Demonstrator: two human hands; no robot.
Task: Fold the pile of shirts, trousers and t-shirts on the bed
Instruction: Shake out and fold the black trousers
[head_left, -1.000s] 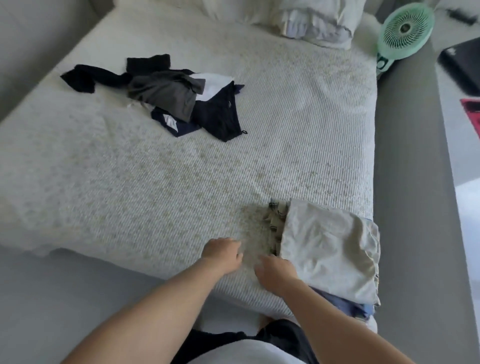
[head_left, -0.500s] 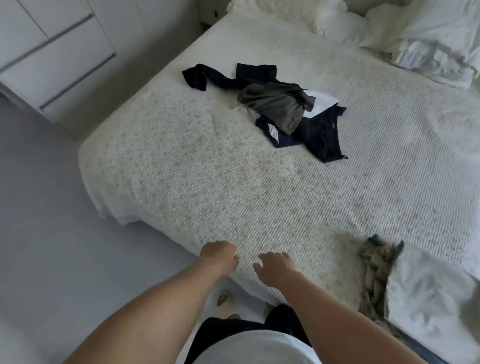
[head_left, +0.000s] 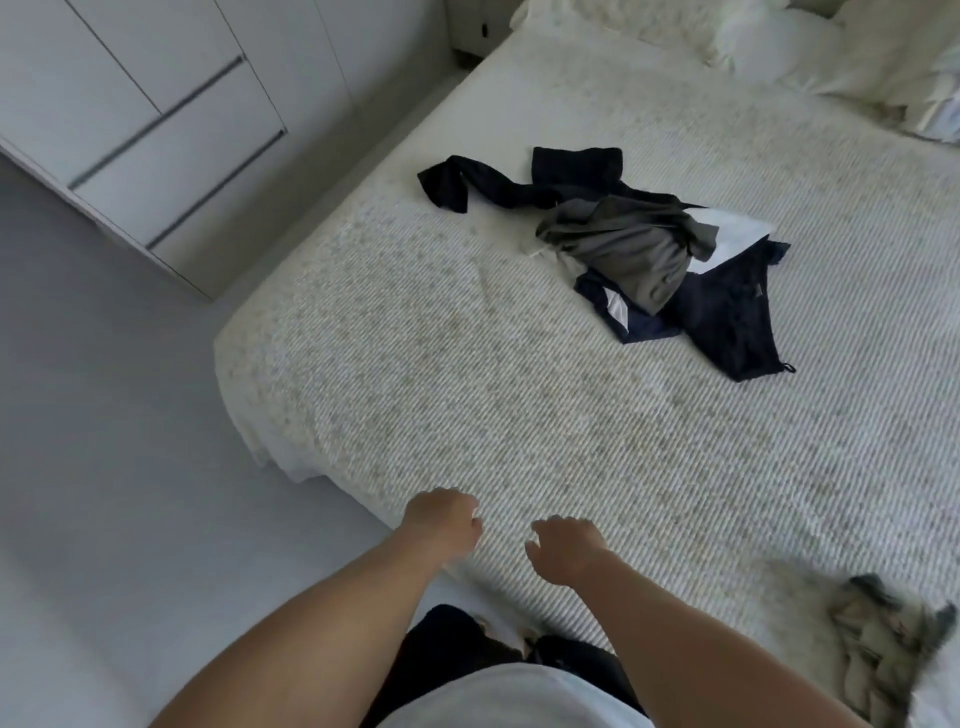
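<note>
Head camera view, looking down and forward over a bed (head_left: 467, 415) covered with a cream, ribbed woven bedspread. The person's left hand (head_left: 441, 525) hovers above the near edge of the bed, its fingers curled loosely inward into a soft fist, with nothing held in it. The right hand (head_left: 563, 551) hangs just beside it, a little further onto the bedspread, fingers bent and slightly spread, likewise gripping nothing. Both bare forearms reach in from the bottom of the picture. The unfolded pile of dark clothes (head_left: 639, 254) lies well apart from the hands, toward the far right part of the bed: a crumpled grey garment (head_left: 623, 254) sits on top, a black long-sleeved piece (head_left: 493, 182) trails out to the left of it, a navy garment with a white patch (head_left: 618, 312) pokes out below, and a black piece with thin straps (head_left: 737, 322) spreads to the right, with a bit of white cloth (head_left: 732, 234) showing between them. At the lower right corner, a rumpled olive and beige patterned garment (head_left: 878, 639) rests on the bedspread, partly blurred and cut off by the frame. White pillows (head_left: 779, 41) lie at the head of the bed, and a white cabinet with long dark handle slots (head_left: 156, 119) stands on the grey floor (head_left: 104, 467) at the left.
</note>
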